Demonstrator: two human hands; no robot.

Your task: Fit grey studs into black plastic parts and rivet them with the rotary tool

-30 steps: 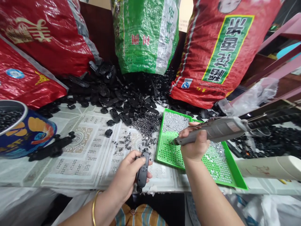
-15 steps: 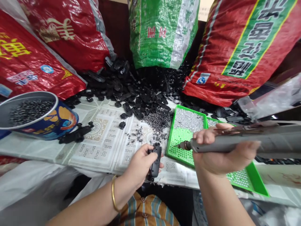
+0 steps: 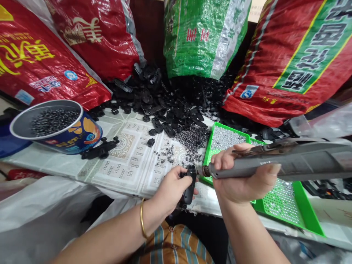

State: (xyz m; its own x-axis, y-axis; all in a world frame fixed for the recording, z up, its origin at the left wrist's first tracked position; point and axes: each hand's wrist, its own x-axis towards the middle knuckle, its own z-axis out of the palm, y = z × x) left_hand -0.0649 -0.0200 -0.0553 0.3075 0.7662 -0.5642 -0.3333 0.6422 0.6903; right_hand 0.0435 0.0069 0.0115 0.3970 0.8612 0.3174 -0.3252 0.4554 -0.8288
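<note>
The head camera is looking forward and down from just above the person's chest, facing across the table [image 3: 132,165] toward the sacks [image 3: 203,36] leaning at its far side. It is sitting close: the left hand [image 3: 170,189] with the part [image 3: 189,187] and the right hand [image 3: 242,183] with the driver [image 3: 275,165] are filling the lower middle, forearms entering from the bottom edge. The sacks are running off the top.
</note>
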